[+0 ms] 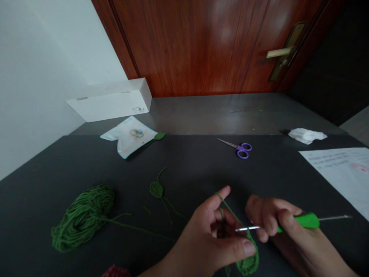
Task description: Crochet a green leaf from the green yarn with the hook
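My left hand pinches a small green crocheted piece between thumb and fingers, with green yarn looped over the raised index finger. My right hand grips a crochet hook by its green handle, the metal tip pointing left into the work by my left fingers. A skein of green yarn lies on the dark table at the left, its strand running toward my hands. A finished green leaf with loose tails lies in the middle.
Purple-handled scissors lie further back. A white plastic pouch with another small green leaf beside it, a white box, a crumpled tissue and a printed sheet are around. A wooden door stands behind.
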### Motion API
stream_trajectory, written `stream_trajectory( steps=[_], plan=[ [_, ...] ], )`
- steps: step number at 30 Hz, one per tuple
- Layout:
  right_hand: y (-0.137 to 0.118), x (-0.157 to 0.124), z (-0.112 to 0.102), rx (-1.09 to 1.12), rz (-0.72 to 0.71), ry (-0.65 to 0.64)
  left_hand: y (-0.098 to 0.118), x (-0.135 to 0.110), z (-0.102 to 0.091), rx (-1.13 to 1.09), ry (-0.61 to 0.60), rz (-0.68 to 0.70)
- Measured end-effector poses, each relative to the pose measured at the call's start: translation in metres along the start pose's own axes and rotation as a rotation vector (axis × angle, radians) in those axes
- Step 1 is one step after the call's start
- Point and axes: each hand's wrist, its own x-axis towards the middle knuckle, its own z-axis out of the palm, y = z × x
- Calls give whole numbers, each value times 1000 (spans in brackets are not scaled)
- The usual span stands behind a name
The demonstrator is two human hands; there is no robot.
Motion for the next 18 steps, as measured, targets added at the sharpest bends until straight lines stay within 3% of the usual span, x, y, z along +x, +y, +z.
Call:
stream_trajectory(
  steps=[6, 11, 18],
  plan=[
    [1, 2, 2, 248, 129, 3, 5, 1, 1, -102, -234, -64],
    [-1, 4, 2, 364, 150, -115, -3, 3, 1, -139, -238, -60],
    [-1, 9, 1, 308, 99, -118, -2, 3, -2, -42, -253, -105]
  ],
)
